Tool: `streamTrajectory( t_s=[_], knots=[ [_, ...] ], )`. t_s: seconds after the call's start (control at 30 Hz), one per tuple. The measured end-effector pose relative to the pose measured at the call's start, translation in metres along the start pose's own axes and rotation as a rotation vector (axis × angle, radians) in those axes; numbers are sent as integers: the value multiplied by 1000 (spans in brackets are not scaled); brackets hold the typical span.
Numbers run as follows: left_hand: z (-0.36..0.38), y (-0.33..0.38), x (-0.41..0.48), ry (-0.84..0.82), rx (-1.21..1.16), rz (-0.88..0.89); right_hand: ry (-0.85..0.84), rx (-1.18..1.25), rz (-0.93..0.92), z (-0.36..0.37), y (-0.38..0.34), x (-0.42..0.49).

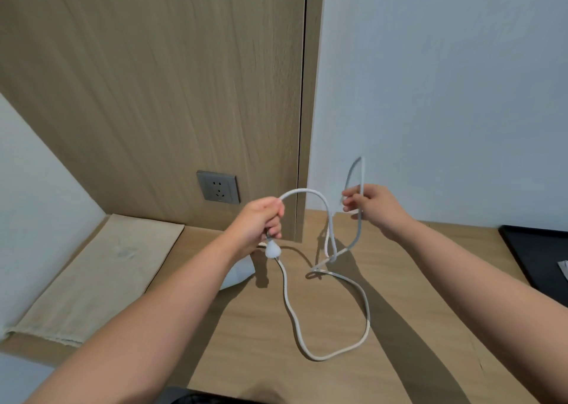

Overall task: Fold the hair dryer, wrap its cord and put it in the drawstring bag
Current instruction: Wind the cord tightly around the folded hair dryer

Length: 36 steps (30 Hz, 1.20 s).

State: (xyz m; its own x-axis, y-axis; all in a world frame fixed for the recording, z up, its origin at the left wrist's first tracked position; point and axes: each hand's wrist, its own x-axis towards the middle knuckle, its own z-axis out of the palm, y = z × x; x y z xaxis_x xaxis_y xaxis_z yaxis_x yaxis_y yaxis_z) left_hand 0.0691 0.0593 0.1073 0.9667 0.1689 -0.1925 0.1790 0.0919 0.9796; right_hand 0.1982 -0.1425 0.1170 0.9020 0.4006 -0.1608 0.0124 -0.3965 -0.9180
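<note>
While cord (330,219) is pinched in both hands' grips above the desk (338,373), slack w/ kink could be knotted if pulled.

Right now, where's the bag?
Head view, far left: the bag lies flat on the desk against the wall, below and left of the socket, left of the left hand.

The cord (365,317) was white, greyer where it looped up in shadow. The hair dryer (238,276), mostly hidden, showed pale white. The drawstring bag (101,271) was plain beige with a faint grey mark. The table (415,327) and wall panel (169,81) were light wood grain. The socket (218,187) was grey, the tray (534,256) black, the wall (445,81) pale bluish white.
</note>
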Motion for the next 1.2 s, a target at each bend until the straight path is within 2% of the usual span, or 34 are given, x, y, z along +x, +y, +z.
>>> streamTrajectory(
  t_s=[0.07,0.13,0.17,0.27,0.3,0.33,0.37,0.4,0.43,0.5,0.53,0.57,0.63,0.7,0.77,0.87,0.93,1.0,1.07,1.2],
  knots=[
    [-15,-5,-1,16,-89,2,86,152,99,-12,8,5],
    [-24,-6,-4,6,-171,18,143,104,189,-22,18,10],
    [-27,-4,-5,-9,-204,28,140,-91,217,-28,25,14],
    [-28,8,-8,-51,-241,54,-17,-962,259,-39,36,16],
    [-28,13,-9,-61,-231,61,-27,-1129,220,-36,36,15],
    [-26,17,-9,-69,-220,70,0,-1163,127,-33,36,14],
    [-24,21,-9,-77,-219,77,6,-1069,10,-28,31,11],
    [-22,25,-9,-86,-219,85,-57,-832,-94,-22,23,5],
    [-19,28,-9,-93,-211,91,-176,-499,-123,-14,10,-2],
    [-15,32,-7,-87,-178,104,-542,126,-36,1,-15,-18],
    [-13,33,-5,-67,-167,109,-689,256,4,5,-24,-23],
    [-11,33,-3,-34,-160,112,-808,271,14,9,-30,-28],
    [-10,33,1,62,-91,131,-898,201,-28,13,-36,-32],
    [-14,28,1,119,83,130,-733,259,-3,15,-44,-35],
    [-15,21,0,77,213,42,-466,416,54,12,-43,-28],
    [-1,4,1,-79,132,-154,-191,548,112,-1,-31,-17],
    [11,-19,10,-59,195,-223,-63,651,170,-12,-21,-11],
    [26,-51,16,-57,412,-242,63,805,236,-24,-10,-6],
    [45,-84,19,-209,693,-222,225,927,295,-34,0,0],
    [77,-133,21,-537,1298,-45,584,830,307,-52,25,11]
  ],
)
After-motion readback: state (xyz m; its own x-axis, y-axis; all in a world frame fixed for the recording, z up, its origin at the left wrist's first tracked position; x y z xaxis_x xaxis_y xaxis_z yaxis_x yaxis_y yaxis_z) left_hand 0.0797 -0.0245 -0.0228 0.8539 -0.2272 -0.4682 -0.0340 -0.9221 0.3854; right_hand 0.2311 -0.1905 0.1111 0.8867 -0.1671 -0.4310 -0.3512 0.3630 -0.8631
